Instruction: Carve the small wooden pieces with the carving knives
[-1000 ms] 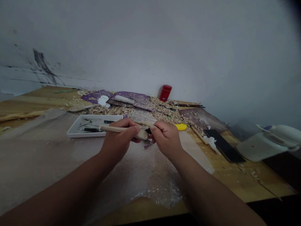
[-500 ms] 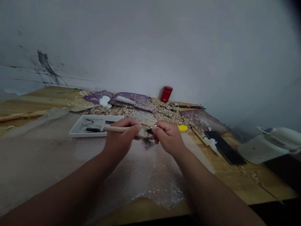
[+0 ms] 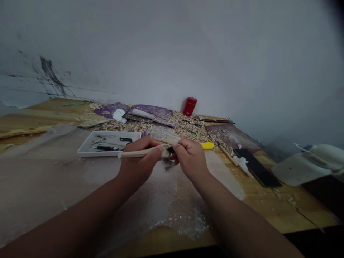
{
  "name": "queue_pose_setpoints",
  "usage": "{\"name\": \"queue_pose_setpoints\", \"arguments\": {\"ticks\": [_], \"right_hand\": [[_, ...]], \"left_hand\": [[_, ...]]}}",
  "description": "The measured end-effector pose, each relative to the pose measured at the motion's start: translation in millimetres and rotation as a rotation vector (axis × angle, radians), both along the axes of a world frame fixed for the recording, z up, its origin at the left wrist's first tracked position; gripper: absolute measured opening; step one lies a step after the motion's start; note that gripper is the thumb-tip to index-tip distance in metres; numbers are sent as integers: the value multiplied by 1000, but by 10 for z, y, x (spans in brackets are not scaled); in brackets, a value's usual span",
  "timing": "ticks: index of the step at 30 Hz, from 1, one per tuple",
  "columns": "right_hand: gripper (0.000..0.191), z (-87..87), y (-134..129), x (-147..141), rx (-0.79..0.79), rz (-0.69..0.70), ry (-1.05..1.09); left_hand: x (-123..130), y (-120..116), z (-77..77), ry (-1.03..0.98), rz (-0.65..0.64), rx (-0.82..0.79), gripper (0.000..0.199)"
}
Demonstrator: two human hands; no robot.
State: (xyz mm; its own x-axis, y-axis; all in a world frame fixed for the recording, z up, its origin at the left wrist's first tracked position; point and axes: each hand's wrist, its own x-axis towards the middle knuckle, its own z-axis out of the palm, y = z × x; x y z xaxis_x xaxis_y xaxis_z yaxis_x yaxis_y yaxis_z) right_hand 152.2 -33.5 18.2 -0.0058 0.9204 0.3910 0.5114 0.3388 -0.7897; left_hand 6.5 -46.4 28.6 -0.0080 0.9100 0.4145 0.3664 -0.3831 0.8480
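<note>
Fingers of my left hand point(image 3: 141, 157) are wrapped round a pale wooden spoon point(image 3: 131, 154), its handle pointing left and its bowl toward the right. My right hand point(image 3: 189, 156) pinches a small black tool point(image 3: 171, 149) whose end meets the spoon's bowl; the tool's far part is hidden by the fingers. Both hands are close together above the plastic sheet point(image 3: 88, 190). Just beyond my right hand lies a yellow object point(image 3: 207, 145).
A white tray point(image 3: 80, 150) with a black pen and small tools lies left. Wood shavings point(image 3: 188, 125), purple sheets point(image 3: 158, 111) and a red can point(image 3: 190, 106) are at the back. A black phone point(image 3: 258, 168) and a white container point(image 3: 301, 168) stand right.
The spoon's handle end has dropped a little and tilted, as my left hand turned slightly. My right hand has shifted slightly, and the black tool shows more clearly against the bowl.
</note>
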Motion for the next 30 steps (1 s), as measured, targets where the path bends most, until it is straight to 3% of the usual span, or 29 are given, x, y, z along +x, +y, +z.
{"name": "queue_pose_setpoints", "arguments": {"ticks": [5, 13, 18, 25, 30], "right_hand": [[30, 4, -17, -4, 151, -51, -151], [32, -37, -28, 5, 265, -19, -183], [30, -36, 11, 54, 299, 111, -190], [28, -24, 39, 109, 102, 165, 13], [28, -8, 29, 70, 15, 139, 21]], "left_hand": [[14, 16, -52, -184, -38, -128, 10], [33, 73, -109, -498, -133, -237, 12], [43, 96, -101, -631, -133, -309, 12], [45, 98, -135, -567, -119, -213, 11], [11, 64, -110, -330, -41, -112, 11]]}}
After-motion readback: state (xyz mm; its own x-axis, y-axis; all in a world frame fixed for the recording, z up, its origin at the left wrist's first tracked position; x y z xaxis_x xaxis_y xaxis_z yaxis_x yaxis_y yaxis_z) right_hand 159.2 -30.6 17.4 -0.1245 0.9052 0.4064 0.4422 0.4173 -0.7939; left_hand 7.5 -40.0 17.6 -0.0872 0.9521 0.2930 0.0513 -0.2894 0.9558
